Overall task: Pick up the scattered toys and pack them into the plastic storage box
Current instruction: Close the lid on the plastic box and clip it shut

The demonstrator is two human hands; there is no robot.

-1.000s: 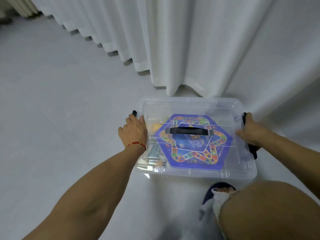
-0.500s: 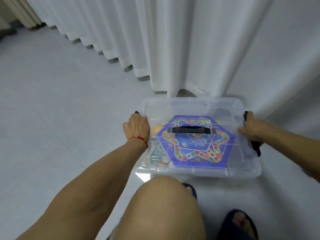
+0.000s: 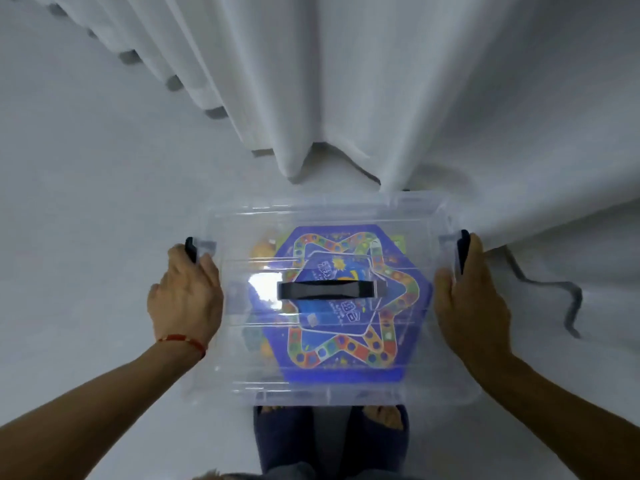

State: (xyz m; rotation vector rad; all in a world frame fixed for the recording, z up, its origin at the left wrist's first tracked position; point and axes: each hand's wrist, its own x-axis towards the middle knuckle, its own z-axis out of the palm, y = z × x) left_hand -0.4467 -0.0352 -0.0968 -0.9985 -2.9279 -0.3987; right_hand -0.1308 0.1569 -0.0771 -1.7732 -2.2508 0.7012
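the plastic storage box point(image 3: 242, 382) sits in the middle of the view, lid on, its black top handle point(image 3: 327, 290) lying flat across the centre. through the clear lid a blue hexagonal game board point(image 3: 391, 355) with a coloured star track shows, and something orange point(image 3: 263, 249) is tucked at its far left; the other toys under the board are too blurred to name. no loose toys show on the floor point(image 3: 86, 202) in this view, so by my reading the packing is done and the step in hand is closing up or carrying the box.

the left hand point(image 3: 185, 299) is wrapped over the left end of the box, fingers curled round the black side latch point(image 3: 190, 249). the right hand point(image 3: 467, 296) does the same at the right end, fingers closed over the other black latch point(image 3: 462, 251). both are grasping the box by its ends. whether the box rests on the floor or is already lifted i cannot tell; the near edge hides part of two feet in dark slippers point(image 3: 287, 441) below it.

a white curtain point(image 3: 381, 81) hangs just beyond the far edge of the box, and a dark cord point(image 3: 540, 282) trails on the floor at the right, near the right hand.

the next move likely calls for an even pull from both hands so the box stays level, with both latches checked as snapped down first. the cord at the right could snag a foot.
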